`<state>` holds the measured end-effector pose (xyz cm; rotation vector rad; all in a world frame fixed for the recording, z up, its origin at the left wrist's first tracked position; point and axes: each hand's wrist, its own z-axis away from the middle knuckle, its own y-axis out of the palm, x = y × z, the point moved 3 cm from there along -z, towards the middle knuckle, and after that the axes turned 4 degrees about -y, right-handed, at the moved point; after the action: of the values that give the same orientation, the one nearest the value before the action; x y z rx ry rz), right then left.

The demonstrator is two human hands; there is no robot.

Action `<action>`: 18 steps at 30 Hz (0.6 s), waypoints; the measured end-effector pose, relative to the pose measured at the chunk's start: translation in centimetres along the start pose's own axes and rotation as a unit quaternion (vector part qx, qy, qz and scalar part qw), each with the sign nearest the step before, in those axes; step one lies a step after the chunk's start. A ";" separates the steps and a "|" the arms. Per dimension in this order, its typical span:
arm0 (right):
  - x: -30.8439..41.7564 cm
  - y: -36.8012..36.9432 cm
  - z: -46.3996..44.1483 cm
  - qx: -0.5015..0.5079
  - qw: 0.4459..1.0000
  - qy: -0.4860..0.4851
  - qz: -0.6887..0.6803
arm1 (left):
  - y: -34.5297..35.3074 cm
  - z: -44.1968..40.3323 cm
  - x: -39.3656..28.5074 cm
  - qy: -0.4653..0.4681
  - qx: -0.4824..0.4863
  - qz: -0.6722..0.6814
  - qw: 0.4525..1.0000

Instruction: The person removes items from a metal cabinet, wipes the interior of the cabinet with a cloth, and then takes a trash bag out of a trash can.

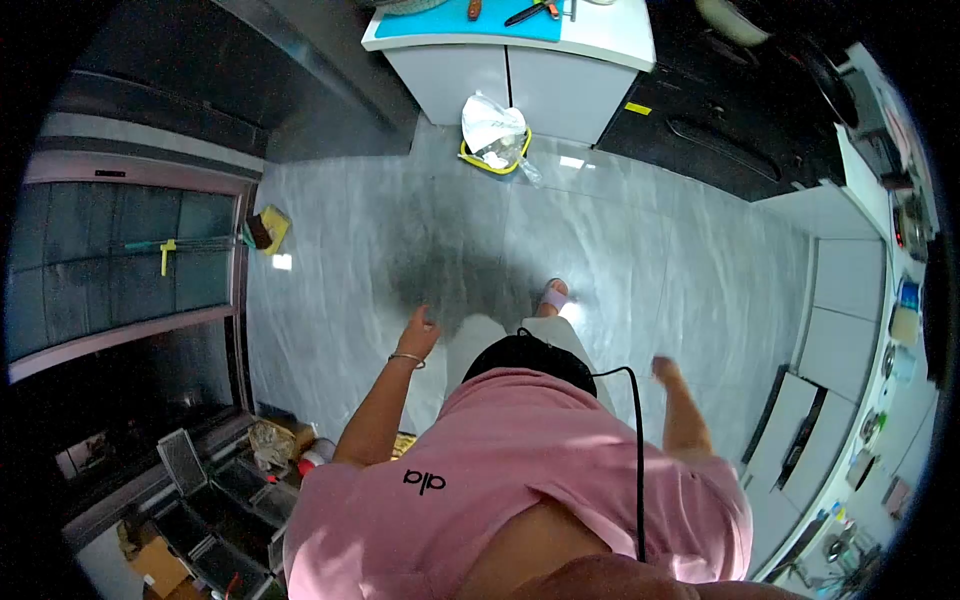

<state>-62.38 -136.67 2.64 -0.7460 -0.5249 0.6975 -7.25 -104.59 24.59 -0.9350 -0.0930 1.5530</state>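
My left hand (423, 335), with a bracelet at the wrist, hangs beside my left leg above the floor. Its fingers are loosely bent and apart, and it holds nothing. Out to the right, my right hand (664, 369) hangs low; it is small and blurred, so its fingers do not show clearly. Neither hand touches an object. Ahead on the grey tiled floor (640, 260) stands a yellow-rimmed trash bin (466, 158) with a white plastic bag (490, 122) bunched in it. One slippered foot (553, 296) is forward.
Behind the bin is a white counter (610, 40) with a blue mat (430, 26). To the left, a mop (268, 230) is by the glass door (130, 240). Crates (225, 500) and boxes crowd the lower left. A cluttered worktop (880, 380) lines the right side. A black cable (638, 450) hangs before me.
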 end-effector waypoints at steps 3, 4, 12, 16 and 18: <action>-2.6 -10.8 -10.8 -0.062 0.997 -0.020 -0.045 | 0.3 -2.0 -1.6 -0.004 -0.011 0.044 0.999; -1.3 -16.4 -13.7 -0.087 0.992 0.027 -0.090 | 0.2 -3.0 -2.1 -0.016 -0.009 0.070 0.997; 13.5 -35.1 -33.7 -0.159 0.930 -0.037 -0.328 | -2.0 -14.9 -4.2 0.009 -0.022 0.121 0.992; 20.8 -34.3 -40.0 -0.050 0.963 -0.094 -0.247 | -5.4 -22.0 -8.9 0.149 -0.075 -0.009 0.986; 23.1 -32.4 -43.2 -0.006 0.967 -0.112 -0.230 | -5.3 -27.1 -9.0 0.164 -0.090 -0.024 0.982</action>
<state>-6.81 -155.64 4.31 -0.5293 -0.8770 0.3445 12.31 -123.16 13.94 -1.3116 -0.0216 1.3424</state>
